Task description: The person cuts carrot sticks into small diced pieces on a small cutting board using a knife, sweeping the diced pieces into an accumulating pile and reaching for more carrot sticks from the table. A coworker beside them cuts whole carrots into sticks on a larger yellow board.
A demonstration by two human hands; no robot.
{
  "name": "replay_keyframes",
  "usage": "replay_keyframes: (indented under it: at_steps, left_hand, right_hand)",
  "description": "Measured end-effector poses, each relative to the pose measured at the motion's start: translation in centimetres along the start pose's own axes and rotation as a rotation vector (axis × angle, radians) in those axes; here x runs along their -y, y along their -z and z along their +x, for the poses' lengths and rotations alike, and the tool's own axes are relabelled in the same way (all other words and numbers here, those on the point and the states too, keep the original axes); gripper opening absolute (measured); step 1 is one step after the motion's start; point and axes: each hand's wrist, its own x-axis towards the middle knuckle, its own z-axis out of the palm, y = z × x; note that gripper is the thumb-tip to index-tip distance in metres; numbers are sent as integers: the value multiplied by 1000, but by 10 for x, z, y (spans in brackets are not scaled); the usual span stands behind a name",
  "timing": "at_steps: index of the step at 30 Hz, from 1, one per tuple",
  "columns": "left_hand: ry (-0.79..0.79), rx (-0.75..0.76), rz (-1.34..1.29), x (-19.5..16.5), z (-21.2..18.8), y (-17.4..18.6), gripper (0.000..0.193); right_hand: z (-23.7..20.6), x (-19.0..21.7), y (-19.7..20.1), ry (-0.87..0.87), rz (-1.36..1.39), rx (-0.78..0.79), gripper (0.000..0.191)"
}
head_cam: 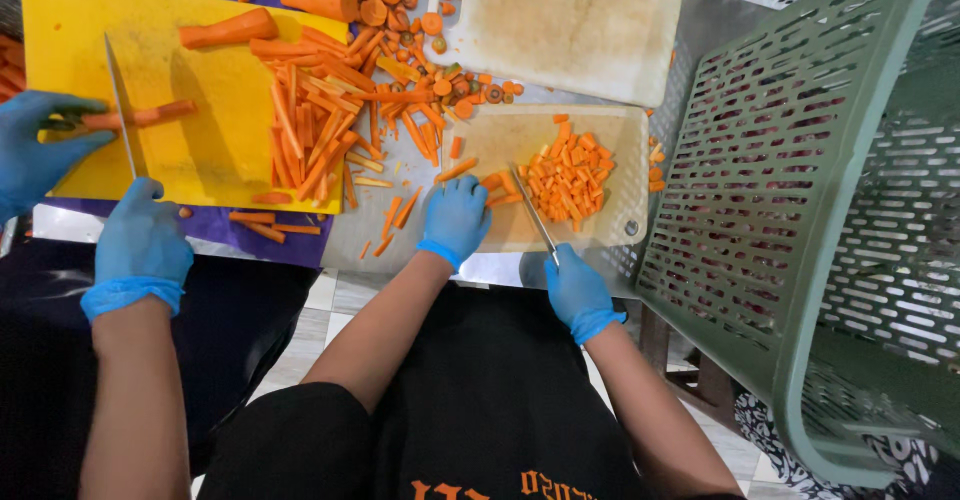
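A view from above looks down on a person's two hands in blue gloves, dicing carrot on a small pale cutting board (625, 215) that sits on a metal tabletop (395, 235).

The left hand (455, 218) lies curled with its fingertips pressed down on a few carrot sticks (497, 188) at the board's left edge. The right hand (575, 288) is closed around the handle of a knife (535, 218), whose thin blade angles up and left, its tip close to the left fingertips. Whether the edge is touching the sticks is hard to tell from this angle. Just right of the blade lies a heap of diced carrot (570, 175), filling the middle of the board.

To do this cut well, the left fingertips should stay tucked back behind the knuckles, the sticks bunched and level, and the blade should come straight down in even steps so the pieces match those in the heap.

To the left, a co-worker's gloved hands (140, 240) work with a large knife (120, 105) on a yellow cutting board (220, 140), holding a carrot piece (140, 116). A loose pile of carrot strips (330, 130) spreads between the two boards. A larger white board (570, 20) lies beyond, and a green plastic crate (800, 220) stands tipped at the right.
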Motion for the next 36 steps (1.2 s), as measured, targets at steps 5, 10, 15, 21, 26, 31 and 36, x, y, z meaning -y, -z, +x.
replay_keyframes:
  at_steps: [5, 10, 15, 21, 26, 31, 36]
  left_hand:
    - [29, 16, -29, -6, 5, 8, 47]
    - [3, 58, 15, -1, 9, 7, 37]
    - [-123, 114, 80, 3, -8, 5, 27]
    - [-230, 167, -49, -8, -31, -2, 30]
    - [-140, 145, -45, -13, -28, -9, 30]
    - [17, 88, -16, -23, -19, -5, 36]
    - [-20, -172, 71, -14, -9, 3, 56]
  right_hand:
    - [-12, -1, 13, -44, -106, 117, 26]
    - [-27, -10, 27, -56, -102, 185, 26]
    - [-18, -19, 32, -43, -92, 125, 29]
    - [-16, -9, 28, -35, -106, 132, 27]
    - [-19, 9, 35, 52, -91, 162, 26]
    - [-12, 10, 46, 11, -87, 126, 25]
    - [-18, -6, 39, -72, -12, 90, 27]
